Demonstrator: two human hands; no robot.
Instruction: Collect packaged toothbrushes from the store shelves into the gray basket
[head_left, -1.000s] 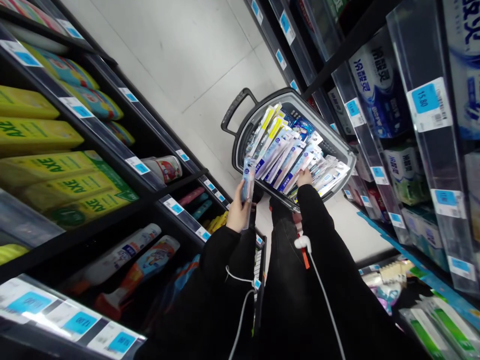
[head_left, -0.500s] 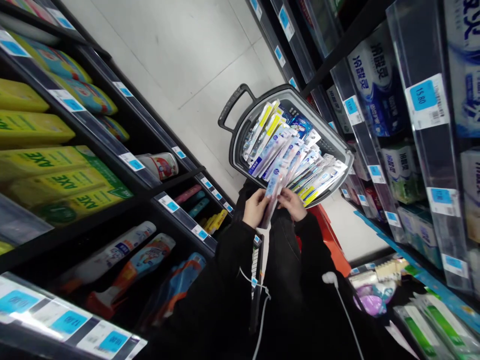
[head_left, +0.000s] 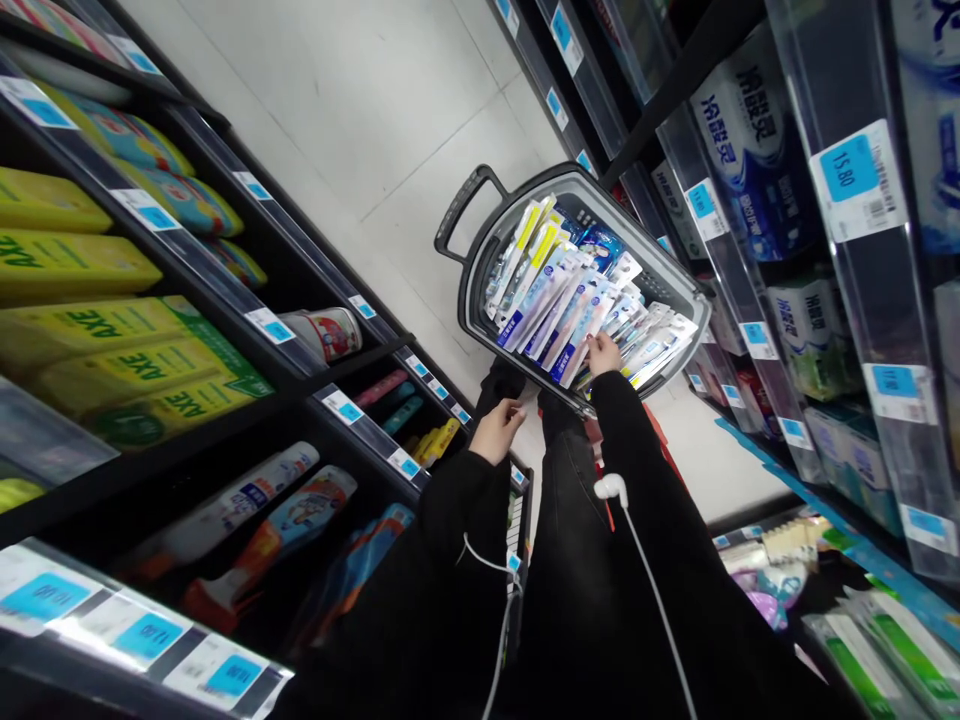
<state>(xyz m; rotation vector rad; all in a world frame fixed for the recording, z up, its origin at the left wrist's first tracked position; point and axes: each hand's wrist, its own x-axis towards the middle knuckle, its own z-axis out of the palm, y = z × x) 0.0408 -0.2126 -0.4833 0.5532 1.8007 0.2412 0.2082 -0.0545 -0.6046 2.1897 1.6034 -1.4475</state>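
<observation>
A grey shopping basket [head_left: 475, 268] with a black handle [head_left: 459, 206] stands on the floor ahead of me, filled with several toothbrush packs [head_left: 551, 290] in white, blue and yellow. My right hand [head_left: 604, 353] reaches into the basket's near side, fingers curled onto a blue-and-white toothbrush pack [head_left: 576, 345] lying among the others. My left hand [head_left: 498, 426] hovers below the basket near my knee, fingers loosely apart and holding nothing. Both arms are in black sleeves.
Black shelves [head_left: 225, 330] line the aisle on the left with yellow boxes [head_left: 112, 350] and bottles. Shelves on the right hold toothpaste boxes [head_left: 757, 170] behind blue price tags. A white earphone cable [head_left: 645, 570] hangs over my lap. Pale floor [head_left: 360, 110] lies beyond the basket.
Half a second ago both hands held a toothbrush pack in front of the basket. Now my right hand has carried it into the basket and my left hand has let go and dropped lower.
</observation>
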